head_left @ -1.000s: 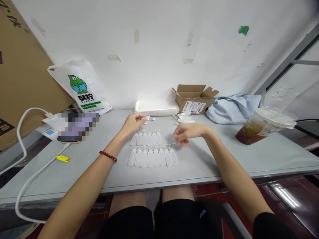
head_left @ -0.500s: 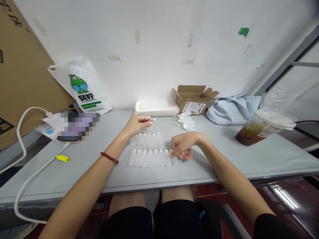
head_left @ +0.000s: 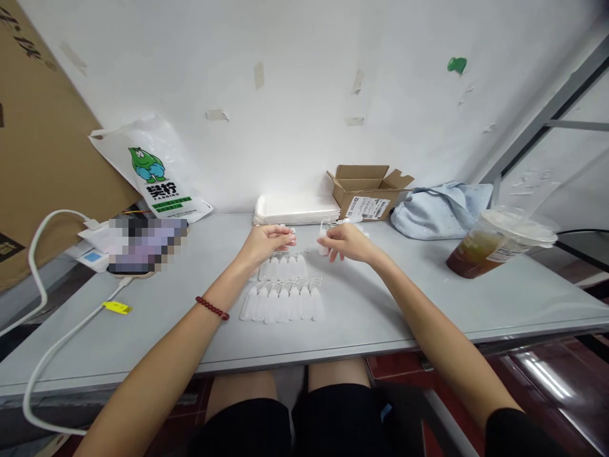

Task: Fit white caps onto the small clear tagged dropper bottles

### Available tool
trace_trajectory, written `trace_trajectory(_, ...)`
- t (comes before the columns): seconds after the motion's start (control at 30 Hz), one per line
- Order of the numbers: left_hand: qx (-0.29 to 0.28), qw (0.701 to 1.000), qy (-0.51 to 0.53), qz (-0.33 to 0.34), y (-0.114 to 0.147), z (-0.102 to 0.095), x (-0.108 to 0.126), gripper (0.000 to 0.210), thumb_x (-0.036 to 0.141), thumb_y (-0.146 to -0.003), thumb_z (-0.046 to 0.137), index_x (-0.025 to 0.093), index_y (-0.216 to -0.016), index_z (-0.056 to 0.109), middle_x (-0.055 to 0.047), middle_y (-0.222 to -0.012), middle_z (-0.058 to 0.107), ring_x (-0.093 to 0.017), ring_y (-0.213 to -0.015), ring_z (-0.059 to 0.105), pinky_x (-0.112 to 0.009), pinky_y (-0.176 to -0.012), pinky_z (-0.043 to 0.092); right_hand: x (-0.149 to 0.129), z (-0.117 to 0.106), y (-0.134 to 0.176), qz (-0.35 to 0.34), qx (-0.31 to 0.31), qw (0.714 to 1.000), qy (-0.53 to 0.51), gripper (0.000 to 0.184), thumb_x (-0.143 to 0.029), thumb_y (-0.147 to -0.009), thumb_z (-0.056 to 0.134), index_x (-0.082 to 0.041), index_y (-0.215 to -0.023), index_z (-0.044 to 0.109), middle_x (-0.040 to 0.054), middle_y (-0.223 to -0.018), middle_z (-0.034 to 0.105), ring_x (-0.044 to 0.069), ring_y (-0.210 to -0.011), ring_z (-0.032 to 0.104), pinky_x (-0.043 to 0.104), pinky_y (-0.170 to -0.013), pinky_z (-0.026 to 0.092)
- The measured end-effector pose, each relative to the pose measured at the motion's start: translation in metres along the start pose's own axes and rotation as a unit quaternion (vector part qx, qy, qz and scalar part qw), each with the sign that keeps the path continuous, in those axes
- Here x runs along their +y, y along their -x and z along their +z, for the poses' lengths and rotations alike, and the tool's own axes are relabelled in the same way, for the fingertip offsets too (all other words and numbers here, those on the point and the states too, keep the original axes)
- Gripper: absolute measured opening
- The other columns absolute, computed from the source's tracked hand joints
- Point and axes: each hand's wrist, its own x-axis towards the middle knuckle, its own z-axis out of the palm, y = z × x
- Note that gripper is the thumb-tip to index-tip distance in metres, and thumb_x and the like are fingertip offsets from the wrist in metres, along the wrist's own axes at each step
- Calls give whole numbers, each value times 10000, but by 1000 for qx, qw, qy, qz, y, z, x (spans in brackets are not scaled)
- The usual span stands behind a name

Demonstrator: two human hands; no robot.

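My right hand point(head_left: 349, 244) is closed in a pinch on a white translucent tag point(head_left: 323, 242) with a string loop, lifted over the table right of the upper row. To the left, my left hand point(head_left: 269, 244) pinches a small white piece point(head_left: 292, 231) at its fingertips; its kind is too small to make out. Below my hands lie two rows of similar tags with string loops: a shorter upper row point(head_left: 284, 269) and a longer lower row point(head_left: 284, 303). My left fingers partly cover the top of the upper row. A few more tags lie partly hidden behind my right hand.
At the wall sit a stack of white flat sheets point(head_left: 297, 209) and an open cardboard box point(head_left: 365, 198). Rightward are a light blue cloth pouch point(head_left: 440, 211) and a drink cup point(head_left: 485, 247). A phone point(head_left: 147, 247) with a white cable point(head_left: 35, 355) lies left, near a plastic bag point(head_left: 164, 168).
My right hand has picked up the rightmost tag of the lower row and moved up and away from me with it. My left hand stays near its place, still pinching the small white piece.
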Motion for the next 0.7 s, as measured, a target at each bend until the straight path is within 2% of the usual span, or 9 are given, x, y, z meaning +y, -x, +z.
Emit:
trace_trajectory(0.07, 16, 1000, 14, 0, 2, 6, 0, 332, 341, -600, 812, 143, -831, 679, -92, -862, 726, -221, -851, 675, -384, -833, 501, 3, 7, -4, -43, 64, 997, -5, 333, -397, -823, 520, -169, -583, 492, 31, -563, 602, 149, -549, 631, 214, -452, 402)
trace_trajectory(0.2, 61, 997, 38, 41, 3, 15, -3, 324, 345, -579, 824, 158, -789, 664, -66, -850, 726, -210, -883, 651, -347, -842, 480, 3, 22, -6, -120, 97, 984, 85, 317, -357, -828, 508, -179, -575, 440, 3, -557, 544, 121, -572, 550, 225, -547, 373)
trace_trajectory(0.37, 39, 994, 96, 47, 5, 21, -2, 351, 350, -577, 812, 152, -816, 647, -84, -922, 729, -213, -899, 646, -346, -838, 477, -4, 30, -2, -174, 75, 977, 97, 186, -301, -833, 496, -175, -702, 536, 4, -667, 554, 121, -643, 516, 226, -608, 367)
trace_trajectory(0.5, 11, 991, 119, 55, 7, 21, 0, 344, 339, -593, 808, 155, -831, 642, -86, -953, 727, -201, -882, 647, -355, -857, 474, -8, 29, 0, -171, 60, 982, 59, 205, -313, -835, 502, -175, -691, 547, -8, -651, 527, 115, -636, 490, 226, -618, 361)
trace_trajectory(0.7, 13, 985, 166, 43, 7, 21, 4, 305, 263, -586, 818, 141, -807, 648, -70, -888, 731, -173, -837, 647, -353, -902, 458, -8, 27, 1, -171, 48, 984, 5, 231, -313, -833, 499, -168, -654, 514, -31, -613, 432, 96, -606, 405, 220, -592, 324)
